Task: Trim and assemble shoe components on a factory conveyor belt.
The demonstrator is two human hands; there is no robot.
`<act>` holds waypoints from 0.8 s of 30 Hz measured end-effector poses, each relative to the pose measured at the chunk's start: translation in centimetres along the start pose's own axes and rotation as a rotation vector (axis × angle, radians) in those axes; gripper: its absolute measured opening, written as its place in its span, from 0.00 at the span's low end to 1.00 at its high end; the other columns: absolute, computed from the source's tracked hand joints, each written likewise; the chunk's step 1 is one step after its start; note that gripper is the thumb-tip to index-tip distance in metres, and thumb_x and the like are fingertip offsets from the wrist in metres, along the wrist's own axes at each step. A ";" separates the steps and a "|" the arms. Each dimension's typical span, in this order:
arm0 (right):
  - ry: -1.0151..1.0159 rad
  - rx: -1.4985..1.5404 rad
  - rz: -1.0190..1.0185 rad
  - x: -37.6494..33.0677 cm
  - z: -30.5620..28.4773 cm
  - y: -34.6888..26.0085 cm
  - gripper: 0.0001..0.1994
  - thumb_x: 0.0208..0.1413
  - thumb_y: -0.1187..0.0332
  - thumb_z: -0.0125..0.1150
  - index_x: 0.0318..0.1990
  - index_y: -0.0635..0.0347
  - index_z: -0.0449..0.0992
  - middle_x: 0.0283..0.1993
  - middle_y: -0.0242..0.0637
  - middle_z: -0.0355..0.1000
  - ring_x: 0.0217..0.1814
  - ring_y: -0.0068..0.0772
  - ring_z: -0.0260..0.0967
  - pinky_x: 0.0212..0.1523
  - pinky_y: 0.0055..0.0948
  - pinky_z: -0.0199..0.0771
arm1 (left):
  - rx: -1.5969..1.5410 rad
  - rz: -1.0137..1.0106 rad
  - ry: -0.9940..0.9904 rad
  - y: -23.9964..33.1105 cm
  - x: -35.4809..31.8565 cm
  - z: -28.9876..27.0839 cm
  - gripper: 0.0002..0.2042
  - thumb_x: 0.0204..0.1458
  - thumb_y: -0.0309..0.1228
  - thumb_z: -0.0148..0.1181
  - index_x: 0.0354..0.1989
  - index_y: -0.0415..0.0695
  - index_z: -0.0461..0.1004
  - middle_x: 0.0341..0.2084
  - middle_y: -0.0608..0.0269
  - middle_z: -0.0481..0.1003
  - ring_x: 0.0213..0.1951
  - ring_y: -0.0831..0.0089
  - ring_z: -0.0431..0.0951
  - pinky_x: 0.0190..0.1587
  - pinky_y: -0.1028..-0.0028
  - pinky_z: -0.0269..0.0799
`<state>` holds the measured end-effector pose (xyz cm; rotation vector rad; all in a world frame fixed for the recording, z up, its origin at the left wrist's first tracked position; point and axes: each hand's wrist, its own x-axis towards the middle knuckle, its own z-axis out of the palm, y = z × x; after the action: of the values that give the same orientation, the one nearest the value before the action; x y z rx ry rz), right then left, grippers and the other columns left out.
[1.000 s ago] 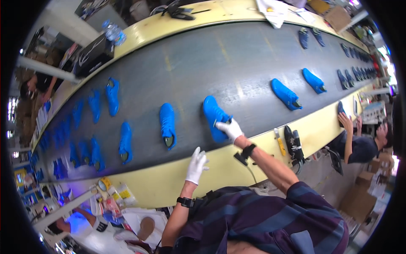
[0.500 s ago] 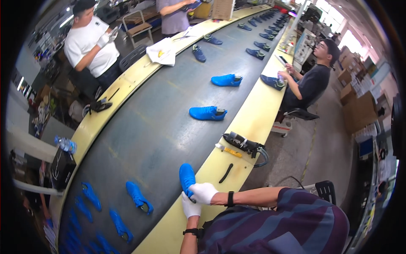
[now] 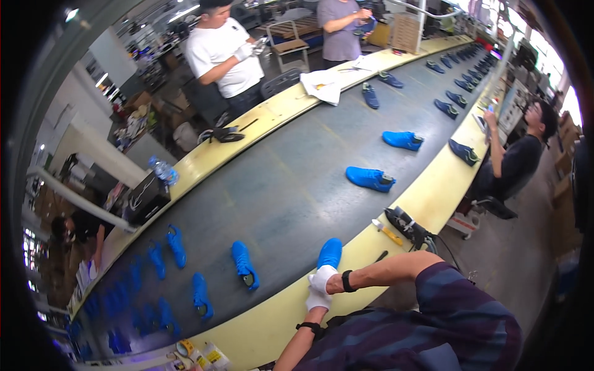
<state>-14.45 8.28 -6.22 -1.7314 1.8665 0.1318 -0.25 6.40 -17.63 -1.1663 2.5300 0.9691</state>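
A bright blue sneaker [image 3: 330,251] is at the inner edge of the pale yellow ledge, its toe pointing away from me over the grey conveyor belt. My right hand [image 3: 323,280], in a white glove, is closed around the rear part of the shoe and hides its opening. Just below, my left hand [image 3: 318,300], also white-gloved, grips at the heel end. Its fingers are partly covered by my right hand. Beyond them on the belt lie two more blue sneakers [image 3: 370,179], and several others [image 3: 245,266] are spread to the left.
On the ledge [image 3: 427,222] to my right are a black hand tool [image 3: 405,224] with a hose, a yellow-handled cutter [image 3: 387,232] and a dark strip. Dark blue shoes line the far belt. A seated co-worker [image 3: 513,148] is at right; two people stand across the belt.
My view has swung left, so the scene sits farther right. My hands remain on the sneaker, the right now covering more of its rear. The seated co-worker's hand has risen.
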 end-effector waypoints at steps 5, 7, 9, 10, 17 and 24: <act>0.191 0.061 0.007 0.6 3.9 1.9 0.11 0.63 0.66 0.53 0.41 0.65 0.78 0.30 0.53 0.80 0.31 0.53 0.82 0.26 0.52 0.78 | 0.016 -0.131 -0.245 2.9 0.3 -3.8 0.25 0.64 0.44 0.50 0.64 0.43 0.65 0.59 0.41 0.74 0.57 0.43 0.78 0.56 0.50 0.76; 0.242 0.039 -0.038 -0.6 3.6 1.4 0.10 0.63 0.66 0.53 0.39 0.64 0.76 0.27 0.50 0.79 0.27 0.52 0.81 0.22 0.51 0.77 | -0.006 -0.109 -0.164 1.9 0.2 -2.9 0.25 0.64 0.43 0.50 0.66 0.45 0.63 0.58 0.40 0.74 0.56 0.43 0.78 0.54 0.49 0.77; 0.347 0.102 0.046 -1.7 3.4 0.7 0.09 0.63 0.66 0.53 0.39 0.63 0.73 0.25 0.48 0.78 0.26 0.52 0.81 0.21 0.49 0.77 | -0.023 -0.088 -0.133 1.4 0.2 -2.4 0.24 0.65 0.43 0.48 0.66 0.46 0.61 0.58 0.39 0.74 0.55 0.41 0.79 0.54 0.48 0.77; 0.355 0.113 0.055 -2.2 3.3 0.3 0.08 0.62 0.66 0.54 0.40 0.62 0.71 0.25 0.48 0.78 0.26 0.53 0.80 0.21 0.49 0.78 | -0.038 -0.113 -0.125 1.4 0.2 -2.3 0.24 0.65 0.43 0.48 0.66 0.46 0.61 0.58 0.39 0.74 0.55 0.41 0.79 0.54 0.48 0.77; 0.357 0.158 0.210 -3.6 5.5 -0.3 0.09 0.60 0.70 0.55 0.45 0.63 0.67 0.29 0.55 0.78 0.30 0.59 0.80 0.29 0.55 0.80 | -0.126 -0.127 -0.190 2.3 -0.3 -3.3 0.21 0.70 0.45 0.36 0.62 0.44 0.62 0.58 0.37 0.71 0.56 0.37 0.77 0.56 0.46 0.74; 0.145 0.304 0.165 -5.0 10.1 0.3 0.46 0.56 0.75 0.52 0.78 0.64 0.30 0.41 0.67 0.78 0.37 0.67 0.80 0.36 0.58 0.79 | -0.065 -0.116 -0.221 3.7 0.1 -4.0 0.25 0.69 0.45 0.37 0.65 0.42 0.64 0.61 0.35 0.70 0.59 0.37 0.74 0.59 0.49 0.73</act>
<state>-11.30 17.25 -12.28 -1.4124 2.0129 -0.2099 -2.64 5.53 -12.80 -1.1407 2.2499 1.0917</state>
